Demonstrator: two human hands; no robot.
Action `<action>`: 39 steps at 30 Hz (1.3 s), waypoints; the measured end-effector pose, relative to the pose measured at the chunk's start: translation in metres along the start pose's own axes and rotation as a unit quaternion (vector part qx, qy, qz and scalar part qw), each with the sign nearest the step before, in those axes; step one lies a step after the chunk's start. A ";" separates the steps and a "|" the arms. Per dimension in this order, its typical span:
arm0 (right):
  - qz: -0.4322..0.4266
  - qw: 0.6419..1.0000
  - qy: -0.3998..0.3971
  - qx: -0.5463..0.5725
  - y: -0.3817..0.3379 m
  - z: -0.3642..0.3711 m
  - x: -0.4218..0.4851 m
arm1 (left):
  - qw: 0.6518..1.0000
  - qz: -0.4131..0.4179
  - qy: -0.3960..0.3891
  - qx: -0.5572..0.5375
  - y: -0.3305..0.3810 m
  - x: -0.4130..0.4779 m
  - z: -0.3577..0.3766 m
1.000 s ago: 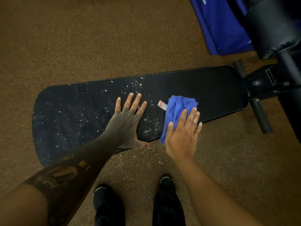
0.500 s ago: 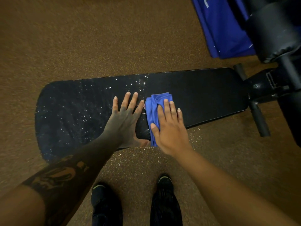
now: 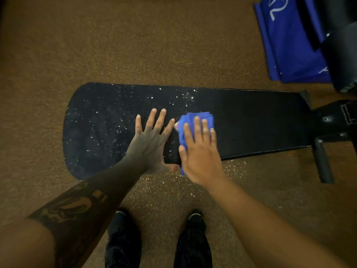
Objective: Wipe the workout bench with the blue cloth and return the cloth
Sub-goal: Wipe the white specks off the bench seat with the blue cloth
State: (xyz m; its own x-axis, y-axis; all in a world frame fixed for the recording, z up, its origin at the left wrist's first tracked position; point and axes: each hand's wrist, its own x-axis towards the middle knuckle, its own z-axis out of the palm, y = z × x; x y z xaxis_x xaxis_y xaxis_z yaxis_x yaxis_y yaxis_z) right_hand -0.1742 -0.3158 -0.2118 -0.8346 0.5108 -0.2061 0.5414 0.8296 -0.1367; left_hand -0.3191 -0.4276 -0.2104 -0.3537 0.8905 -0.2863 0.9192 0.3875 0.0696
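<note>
A long black workout bench pad (image 3: 251,122) lies across the view; white specks cover its left half, while its right half looks clean. A folded blue cloth (image 3: 185,130) sits on the pad near the middle, and my right hand (image 3: 201,151) presses flat on top of it, fingers extended. My left hand (image 3: 150,140) rests flat on the pad just left of the cloth with fingers spread and nothing in it. Much of the cloth is hidden under my right hand.
Brown speckled carpet (image 3: 135,45) surrounds the bench. The black bench frame and a foot bar (image 3: 322,161) stand at the right. A blue bag or mat (image 3: 289,45) lies at the top right. My two black shoes (image 3: 158,242) stand below the bench, with white crumbs on the floor nearby.
My right hand slid the cloth leftward along the pad to just beside my left hand, then held about there. The left hand stayed planted.
</note>
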 end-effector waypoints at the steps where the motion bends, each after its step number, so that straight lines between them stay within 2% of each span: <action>1: -0.047 0.999 -0.009 -0.013 0.002 -0.002 -0.001 | 1.000 0.002 0.000 0.000 -0.001 0.000 0.000; 3: -0.069 0.997 -0.015 -0.014 0.016 -0.006 0.009 | 1.000 0.000 -0.002 -0.001 -0.002 -0.001 0.001; 7: 0.078 0.997 0.015 0.016 0.011 -0.008 0.032 | 1.000 -0.011 -0.008 0.003 -0.001 -0.001 0.001; 8: 0.069 0.997 0.015 0.011 0.002 -0.007 0.032 | 1.000 -0.015 -0.010 0.002 -0.001 -0.001 0.001; 11: -0.071 0.997 -0.017 -0.024 0.003 -0.008 0.026 | 0.999 -0.030 -0.014 -0.009 -0.001 -0.002 0.000; 13: -0.085 0.996 -0.015 -0.014 0.020 -0.013 0.037 | 0.999 -0.039 -0.014 -0.017 -0.001 -0.003 -0.001; 16: 0.082 0.996 0.010 0.023 0.020 -0.016 0.063 | 0.999 -0.038 -0.024 -0.020 -0.001 -0.002 -0.001; 17: 0.119 0.992 0.016 0.027 0.012 -0.016 0.068 | 0.999 -0.038 -0.025 -0.019 -0.001 -0.002 -0.002; 18: 0.119 0.992 0.019 0.025 0.003 -0.016 0.070 | 0.999 -0.038 -0.026 -0.017 -0.001 -0.002 -0.002; 21: -0.023 1.000 0.004 0.004 0.002 -0.017 0.067 | 0.999 -0.039 -0.028 -0.018 -0.002 -0.002 -0.001; 22: -0.045 0.999 0.001 0.007 0.009 -0.019 0.068 | 0.999 -0.038 -0.028 -0.019 -0.002 -0.002 -0.001; 23: -0.031 0.999 0.008 0.016 0.015 -0.020 0.072 | 0.999 -0.037 -0.027 -0.021 -0.002 -0.002 -0.002; 27: 0.167 0.983 0.045 0.058 0.003 -0.018 0.094 | 0.999 -0.036 -0.028 -0.024 -0.001 -0.002 -0.003; 28: 0.169 0.983 0.045 0.051 -0.002 -0.018 0.096 | 0.999 -0.037 -0.028 -0.021 -0.001 -0.002 -0.003; 29: 0.136 0.989 0.044 0.040 -0.004 -0.017 0.096 | 0.999 -0.037 -0.029 -0.020 -0.002 -0.002 -0.003; 32: -0.029 0.999 0.020 0.004 0.017 -0.025 0.095 | 0.998 -0.037 -0.032 -0.027 -0.002 -0.002 -0.003; 33: -0.030 0.999 0.020 0.012 0.026 -0.027 0.097 | 0.998 -0.036 -0.032 -0.028 -0.002 -0.002 -0.003; 34: 0.011 0.999 0.028 0.025 0.032 -0.028 0.102 | 0.998 -0.036 -0.034 -0.029 -0.002 -0.002 -0.004; 36: 0.145 0.987 0.034 0.061 0.030 -0.029 0.113 | 0.998 -0.034 -0.039 -0.028 -0.003 -0.001 -0.003; 37: 0.175 0.982 0.033 0.061 0.022 -0.029 0.118 | 0.998 -0.033 -0.040 -0.025 -0.003 -0.001 -0.004; 38: 0.155 0.986 0.037 0.051 0.013 -0.029 0.121 | 0.998 -0.033 -0.041 -0.023 -0.003 -0.002 -0.004; 39: 0.083 0.995 0.038 0.036 0.006 -0.028 0.122 | 0.998 -0.033 -0.041 -0.022 -0.003 -0.002 -0.004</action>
State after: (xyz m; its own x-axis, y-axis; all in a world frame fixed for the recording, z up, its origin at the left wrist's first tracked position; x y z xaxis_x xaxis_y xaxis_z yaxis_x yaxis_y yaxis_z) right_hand -0.2756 -0.2425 -0.2108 -0.7367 0.6575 -0.1579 0.6762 0.7151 -0.1771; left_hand -0.3219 -0.4296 -0.2063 -0.3967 0.8402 -0.3697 0.8847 0.4573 0.0899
